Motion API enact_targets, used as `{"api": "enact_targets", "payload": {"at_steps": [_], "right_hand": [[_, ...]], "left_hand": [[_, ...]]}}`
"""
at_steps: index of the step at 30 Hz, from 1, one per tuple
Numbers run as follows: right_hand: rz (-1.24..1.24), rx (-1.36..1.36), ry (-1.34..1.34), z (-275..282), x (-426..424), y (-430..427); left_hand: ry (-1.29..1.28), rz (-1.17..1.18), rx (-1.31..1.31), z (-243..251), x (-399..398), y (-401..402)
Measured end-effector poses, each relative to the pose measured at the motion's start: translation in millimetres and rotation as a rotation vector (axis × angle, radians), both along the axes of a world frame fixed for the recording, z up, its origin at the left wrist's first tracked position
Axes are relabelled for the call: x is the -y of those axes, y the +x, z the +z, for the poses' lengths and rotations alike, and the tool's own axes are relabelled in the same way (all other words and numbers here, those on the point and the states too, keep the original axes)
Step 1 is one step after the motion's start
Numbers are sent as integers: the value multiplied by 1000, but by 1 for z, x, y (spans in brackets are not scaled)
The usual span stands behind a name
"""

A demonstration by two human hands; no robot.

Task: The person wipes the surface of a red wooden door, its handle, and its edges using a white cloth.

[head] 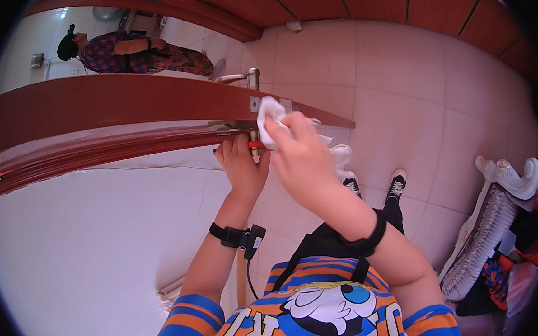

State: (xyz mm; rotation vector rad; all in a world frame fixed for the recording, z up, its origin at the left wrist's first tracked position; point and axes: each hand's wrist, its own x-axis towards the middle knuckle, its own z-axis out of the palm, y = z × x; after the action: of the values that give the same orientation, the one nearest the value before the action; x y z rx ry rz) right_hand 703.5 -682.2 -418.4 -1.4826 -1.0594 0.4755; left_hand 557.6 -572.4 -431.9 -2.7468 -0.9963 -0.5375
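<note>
A reddish-brown wooden door (161, 96) stands edge-on before me, with metal handles on both faces. My left hand (242, 164) is at the near handle (253, 139), which has a red band around it; its fingers curl by the metal, and whether they grip it is unclear. My right hand (300, 154) holds a crumpled white cloth (270, 114) against the door's edge, beside the metal latch plate (254, 104). Part of the latch area is hidden behind the cloth and fingers.
A person (132, 53) in a black cap stands beyond the door. At right is a white carved upholstered chair (484, 234) with clothes behind it. Brown cabinet fronts (374, 4) line the far side of the tiled floor (397, 74). A white wall (105, 231) lies left.
</note>
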Motion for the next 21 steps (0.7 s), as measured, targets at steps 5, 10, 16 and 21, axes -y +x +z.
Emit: {"api": "enact_targets", "payload": {"at_steps": [5,10,16,21], "right_hand": [[-72,-309,51,-3,0,23],[22,-216,115,11,-23,2],[209,-402,13,-1,1,7],[105,-324,124,13,-25,14]], "left_hand": [[-7,24,-18,0,1,-3],[-41,5,3,-1,1,3],[-17,29,-15,3,3,-7],[-101,46,-33,9,4,0]]}}
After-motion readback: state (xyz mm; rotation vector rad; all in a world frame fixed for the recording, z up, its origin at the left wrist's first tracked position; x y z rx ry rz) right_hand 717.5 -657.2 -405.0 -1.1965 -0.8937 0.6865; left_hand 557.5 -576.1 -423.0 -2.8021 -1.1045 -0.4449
